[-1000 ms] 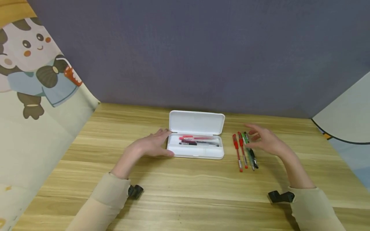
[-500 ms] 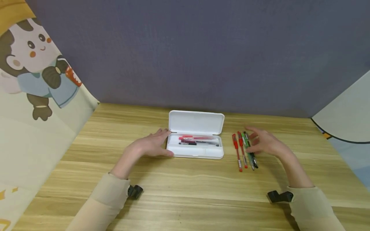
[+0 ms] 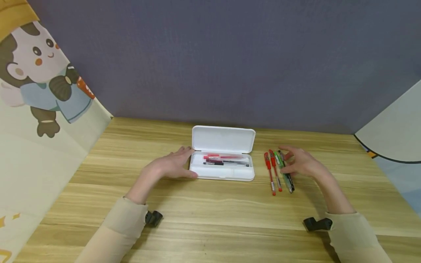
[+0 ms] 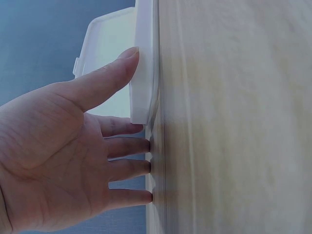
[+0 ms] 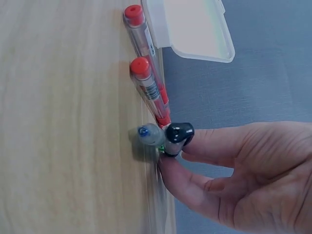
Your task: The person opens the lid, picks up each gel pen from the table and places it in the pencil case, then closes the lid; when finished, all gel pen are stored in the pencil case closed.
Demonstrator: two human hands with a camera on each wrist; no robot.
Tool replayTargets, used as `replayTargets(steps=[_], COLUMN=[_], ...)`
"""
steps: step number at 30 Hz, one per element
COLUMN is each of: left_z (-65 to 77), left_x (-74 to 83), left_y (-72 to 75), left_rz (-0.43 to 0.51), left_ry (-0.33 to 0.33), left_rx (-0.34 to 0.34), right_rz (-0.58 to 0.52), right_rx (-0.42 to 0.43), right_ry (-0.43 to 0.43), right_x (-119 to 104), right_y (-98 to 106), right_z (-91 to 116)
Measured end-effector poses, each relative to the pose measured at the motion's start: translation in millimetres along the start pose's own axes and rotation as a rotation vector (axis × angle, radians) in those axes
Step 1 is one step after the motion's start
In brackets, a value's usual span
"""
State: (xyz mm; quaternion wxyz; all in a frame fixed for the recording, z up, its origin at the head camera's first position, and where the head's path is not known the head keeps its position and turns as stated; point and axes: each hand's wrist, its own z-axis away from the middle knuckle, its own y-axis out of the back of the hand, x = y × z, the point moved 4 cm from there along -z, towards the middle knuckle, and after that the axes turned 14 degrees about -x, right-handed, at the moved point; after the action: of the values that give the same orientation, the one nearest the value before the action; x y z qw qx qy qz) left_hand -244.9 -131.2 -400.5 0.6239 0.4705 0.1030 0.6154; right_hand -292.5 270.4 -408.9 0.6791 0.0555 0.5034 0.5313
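Observation:
A white pencil case (image 3: 222,174) lies with its lid (image 3: 223,139) raised. Several pens (image 3: 227,163) with red and dark parts are in its rear compartment. My left hand (image 3: 172,165) rests at the case's left end, fingers straight, thumb touching the front corner; the other fingertips reach the table in the left wrist view. Right of the case, my right hand (image 3: 300,162) pinches a black pen (image 5: 179,132) between thumb and fingers. A green pen (image 3: 283,170) lies against that pen. Two red pens (image 3: 270,173) (image 3: 275,168) lie just left of them.
The wooden table (image 3: 210,219) ends at a dark blue-grey panel (image 3: 223,65) behind the case. A cloth with a cartoon figure (image 3: 49,84) hangs at the left. A pale printed sheet (image 3: 394,124) borders the right side.
My right hand has drawn its thumb and fingers in on the black pen. The green pen's lower end has shifted slightly right. My left hand and the case stay put.

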Motion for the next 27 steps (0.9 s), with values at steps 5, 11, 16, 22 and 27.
replayTargets(steps=[5,11,16,22,27], left_z=[-2.5,-5.4,-5.9,-5.9,-6.3], left_x=[-0.9,-1.4,-1.3,-0.9,-1.1], left_y=[-0.7,-1.4,-1.6,-1.7,-2.0], left_rz=[-0.004,-0.007,-0.018,-0.015,-0.018], left_ry=[0.004,0.008,0.008,0.003,-0.003], left_rx=[0.000,0.002,0.005,0.008,0.011], right_rz=[-0.018,-0.045,-0.030,-0.001,-0.002], right_rx=[0.005,0.054,0.113,0.212,0.336], right_ry=[-0.023,-0.014,0.001,0.071,0.136], right_x=[3.8,3.7,-1.1,-10.2,-25.5], right_y=[2.6,7.9,9.2,11.0,14.4], right_z=[-1.4,-1.2,3.2,6.5,7.8])
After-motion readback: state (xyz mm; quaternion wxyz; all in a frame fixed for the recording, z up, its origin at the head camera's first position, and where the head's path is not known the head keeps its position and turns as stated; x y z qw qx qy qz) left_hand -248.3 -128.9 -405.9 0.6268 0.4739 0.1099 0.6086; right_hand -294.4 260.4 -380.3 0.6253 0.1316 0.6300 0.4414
